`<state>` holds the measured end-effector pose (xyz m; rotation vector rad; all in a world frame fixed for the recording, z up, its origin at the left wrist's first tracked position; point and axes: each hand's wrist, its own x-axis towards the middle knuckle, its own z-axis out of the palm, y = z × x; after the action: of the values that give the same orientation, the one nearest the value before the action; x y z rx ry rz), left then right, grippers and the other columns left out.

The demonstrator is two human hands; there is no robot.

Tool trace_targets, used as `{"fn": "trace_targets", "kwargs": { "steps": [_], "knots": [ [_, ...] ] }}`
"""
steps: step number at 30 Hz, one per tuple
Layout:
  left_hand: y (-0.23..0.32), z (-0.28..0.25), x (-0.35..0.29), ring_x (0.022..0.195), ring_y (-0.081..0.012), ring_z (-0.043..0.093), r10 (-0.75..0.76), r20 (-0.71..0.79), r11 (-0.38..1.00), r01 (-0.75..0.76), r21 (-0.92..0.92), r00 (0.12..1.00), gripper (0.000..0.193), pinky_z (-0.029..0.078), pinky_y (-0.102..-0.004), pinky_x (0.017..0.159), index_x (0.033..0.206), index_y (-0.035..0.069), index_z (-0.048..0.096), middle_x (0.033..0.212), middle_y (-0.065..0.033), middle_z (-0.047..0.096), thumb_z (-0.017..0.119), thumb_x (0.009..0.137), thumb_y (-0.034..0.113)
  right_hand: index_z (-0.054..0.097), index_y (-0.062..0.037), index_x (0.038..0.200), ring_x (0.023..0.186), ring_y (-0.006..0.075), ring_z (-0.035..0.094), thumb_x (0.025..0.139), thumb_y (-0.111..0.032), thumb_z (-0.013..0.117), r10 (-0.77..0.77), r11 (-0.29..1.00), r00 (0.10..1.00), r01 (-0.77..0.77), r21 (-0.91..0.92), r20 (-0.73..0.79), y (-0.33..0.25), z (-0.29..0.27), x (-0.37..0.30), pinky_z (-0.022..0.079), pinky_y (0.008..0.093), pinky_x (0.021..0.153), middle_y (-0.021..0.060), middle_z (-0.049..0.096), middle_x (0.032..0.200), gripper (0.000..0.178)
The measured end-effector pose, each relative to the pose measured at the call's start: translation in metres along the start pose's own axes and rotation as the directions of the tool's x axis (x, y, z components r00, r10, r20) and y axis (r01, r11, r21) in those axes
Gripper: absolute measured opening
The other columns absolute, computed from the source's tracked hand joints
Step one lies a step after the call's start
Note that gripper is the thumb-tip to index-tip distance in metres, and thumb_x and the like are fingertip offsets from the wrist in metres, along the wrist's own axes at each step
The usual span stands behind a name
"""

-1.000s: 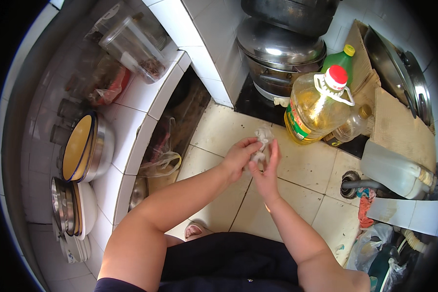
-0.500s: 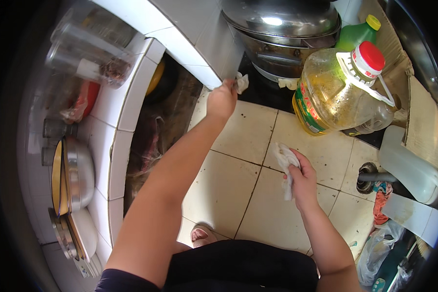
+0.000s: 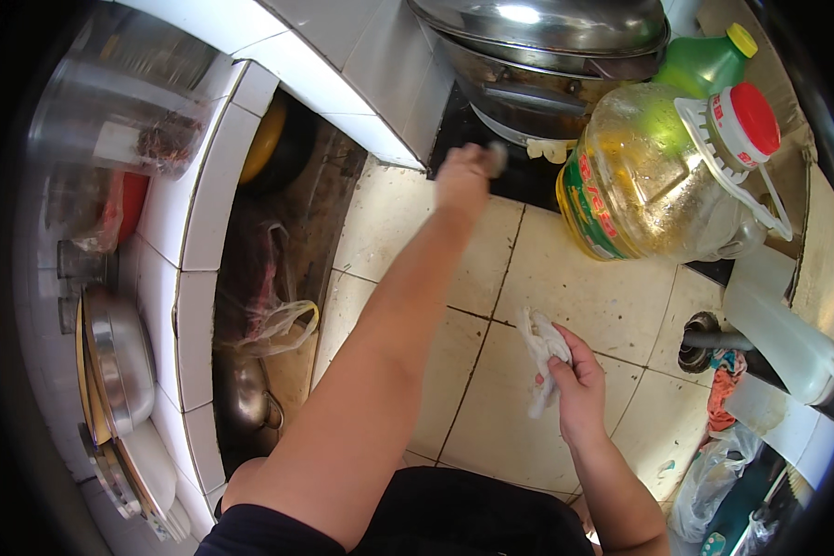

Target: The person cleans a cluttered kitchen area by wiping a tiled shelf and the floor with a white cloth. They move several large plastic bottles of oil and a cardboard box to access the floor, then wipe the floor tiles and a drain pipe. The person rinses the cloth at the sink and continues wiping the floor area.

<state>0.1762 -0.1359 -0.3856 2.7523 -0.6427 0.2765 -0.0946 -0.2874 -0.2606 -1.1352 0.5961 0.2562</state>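
My left hand reaches out over the black surface at the foot of the large steel pot, closed and smeared by motion. At its fingertips is a blurred pale wad of tissue. Closer to my body, my right hand pinches a crumpled white tissue between thumb and fingers, above the tiled floor. Right of the left hand stands a big clear oil jug with a red cap and handle, partly filled with yellow oil.
A green bottle stands behind the jug. At right are a floor drain pipe, a pale plastic container and a plastic bag. On the left, a tiled ledge holds jars and metal bowls; pots and a bag sit below it.
My left hand has swept right, away from the tiled wall corner and along the pot's foot. The right hand stays nearly in place with its tissue. The whole view has shifted slightly.
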Motion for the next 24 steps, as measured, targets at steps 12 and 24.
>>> {"fn": "trace_targets", "kwargs": {
  "steps": [12,24],
  "knots": [
    [-0.023,-0.057,-0.074,0.080,-0.0151,0.059,-0.211,0.558,0.589,0.560,-0.582,0.802,0.028,0.047,-0.0277,0.071,0.107,0.004,0.062,0.092,-0.0061,0.065,0.055,0.081,0.012,0.048,-0.0011,0.123,0.078,0.0127,0.055,0.080,-0.004,0.052,0.151,0.961,0.983,-0.121,-0.247,0.105,-0.104,-0.006,-0.060,0.048,0.0257,0.066,0.0057,0.059,0.101,0.044],
    [-0.145,-0.069,-0.075,0.100,-0.0305,0.058,-0.647,-0.022,0.758,0.641,-0.122,0.762,0.033,0.046,-0.0392,0.086,0.113,0.010,0.059,0.111,-0.0154,0.059,0.052,0.082,0.015,0.025,0.0006,0.139,0.119,0.0211,0.043,0.081,-0.021,0.060,0.318,0.947,0.920,-0.299,0.116,-0.228,-0.151,-0.042,-0.166,0.037,0.0361,0.097,0.0117,0.042,0.132,0.071]
  ]
}}
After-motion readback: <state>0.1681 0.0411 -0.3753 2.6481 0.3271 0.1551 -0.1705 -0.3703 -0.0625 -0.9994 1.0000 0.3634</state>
